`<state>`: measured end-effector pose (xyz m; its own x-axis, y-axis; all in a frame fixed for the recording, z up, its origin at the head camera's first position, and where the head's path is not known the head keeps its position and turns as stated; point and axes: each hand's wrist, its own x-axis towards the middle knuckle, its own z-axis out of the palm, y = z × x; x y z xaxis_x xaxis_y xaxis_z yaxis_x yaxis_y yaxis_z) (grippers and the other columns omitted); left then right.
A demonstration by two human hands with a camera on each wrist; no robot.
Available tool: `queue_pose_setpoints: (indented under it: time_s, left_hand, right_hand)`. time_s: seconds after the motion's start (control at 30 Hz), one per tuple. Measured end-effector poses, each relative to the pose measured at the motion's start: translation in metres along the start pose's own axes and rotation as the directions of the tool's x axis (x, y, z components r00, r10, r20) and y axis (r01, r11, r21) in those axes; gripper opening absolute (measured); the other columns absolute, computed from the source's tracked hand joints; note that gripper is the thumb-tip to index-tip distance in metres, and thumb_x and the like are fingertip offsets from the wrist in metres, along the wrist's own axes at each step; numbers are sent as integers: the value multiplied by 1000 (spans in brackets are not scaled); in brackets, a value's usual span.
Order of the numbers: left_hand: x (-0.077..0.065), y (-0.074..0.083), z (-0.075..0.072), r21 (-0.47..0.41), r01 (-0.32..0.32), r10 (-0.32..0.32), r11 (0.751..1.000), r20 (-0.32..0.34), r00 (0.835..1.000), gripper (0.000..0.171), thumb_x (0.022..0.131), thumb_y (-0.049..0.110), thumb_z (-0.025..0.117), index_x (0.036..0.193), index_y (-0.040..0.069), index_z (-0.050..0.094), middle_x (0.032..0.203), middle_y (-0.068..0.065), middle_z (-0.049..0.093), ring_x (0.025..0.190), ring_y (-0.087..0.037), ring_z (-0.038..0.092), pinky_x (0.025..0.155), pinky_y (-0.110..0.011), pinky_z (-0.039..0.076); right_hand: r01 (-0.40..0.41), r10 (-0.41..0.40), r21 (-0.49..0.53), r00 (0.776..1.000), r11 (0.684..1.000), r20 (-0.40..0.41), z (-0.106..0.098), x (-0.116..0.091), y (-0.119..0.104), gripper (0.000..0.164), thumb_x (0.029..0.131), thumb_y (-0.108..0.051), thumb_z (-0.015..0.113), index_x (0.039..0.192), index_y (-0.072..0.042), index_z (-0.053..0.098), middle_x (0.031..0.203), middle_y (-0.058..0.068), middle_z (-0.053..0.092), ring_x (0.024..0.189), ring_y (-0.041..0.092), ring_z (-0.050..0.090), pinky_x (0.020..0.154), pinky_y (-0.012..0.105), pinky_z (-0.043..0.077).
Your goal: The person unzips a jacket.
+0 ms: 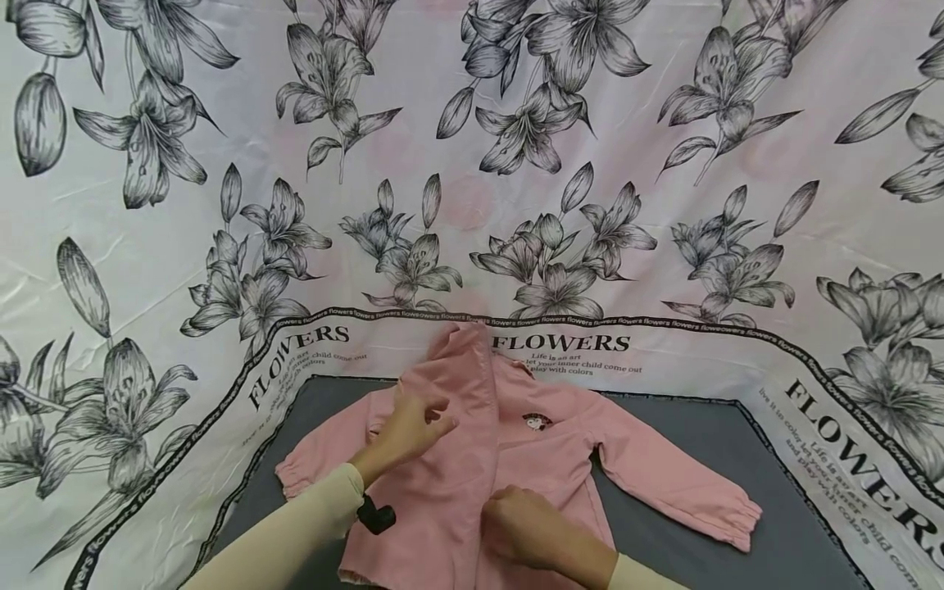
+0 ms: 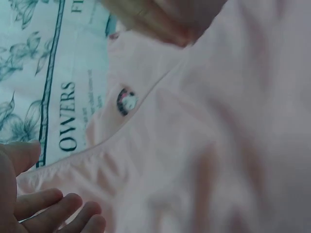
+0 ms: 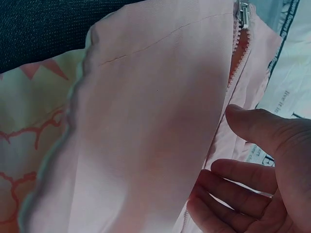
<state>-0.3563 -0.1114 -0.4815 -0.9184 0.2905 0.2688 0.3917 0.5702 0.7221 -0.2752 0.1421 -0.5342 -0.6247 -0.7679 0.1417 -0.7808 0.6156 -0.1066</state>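
Note:
A pink jacket (image 1: 450, 483) lies spread face up with its hood at the far end and a small badge (image 1: 536, 422) on the chest. My left hand (image 1: 409, 422) is over its left front, fingers loosely bent and apart, holding nothing. At the front opening, lower down, my right hand (image 1: 527, 528) touches the panel's edge. The right wrist view shows the thumb at the edge and the fingers curved apart from it, with no pinch seen. A metal zip slider (image 3: 244, 15) and parted zip teeth show there.
The jacket lies on a dark grey surface (image 1: 686, 451). One sleeve (image 1: 678, 483) stretches out to the right, the other sleeve (image 1: 324, 447) to the left. White floral cloth (image 1: 413, 147) surrounds the surface. Dark denim (image 3: 48, 29) is near the hem.

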Motion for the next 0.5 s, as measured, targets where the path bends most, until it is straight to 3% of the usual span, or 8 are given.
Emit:
queue_pose_setpoints:
  time_s: [0.3,0.4,0.5]
  left_hand:
    - [-55,-14,25,-19,-27,29,999,142,989,44,100,22,80,131,-9,73,131,-27,75,109,-42,79,90,-54,65]
    - [-76,-15,35,-3,-40,40,999,171,984,42,98,25,83,124,-8,76,119,-23,80,100,-33,80,84,-43,66]
    - [-96,-11,42,-9,-41,42,999,207,977,31,96,27,84,110,-1,79,100,-9,81,85,-13,75,74,-29,61]
  right_hand:
    - [-24,24,-50,1000,998,-2,5,-2,-1,27,82,-33,93,94,-17,75,86,-6,69,81,12,67,69,31,57]
    - [-55,56,-59,998,997,14,7,-3,-2,40,81,-42,96,100,-15,75,94,-4,71,88,14,69,73,33,60]
    - [-89,91,-60,995,994,34,8,-4,-4,54,77,-53,97,106,-14,74,101,-3,72,94,16,70,75,34,61]
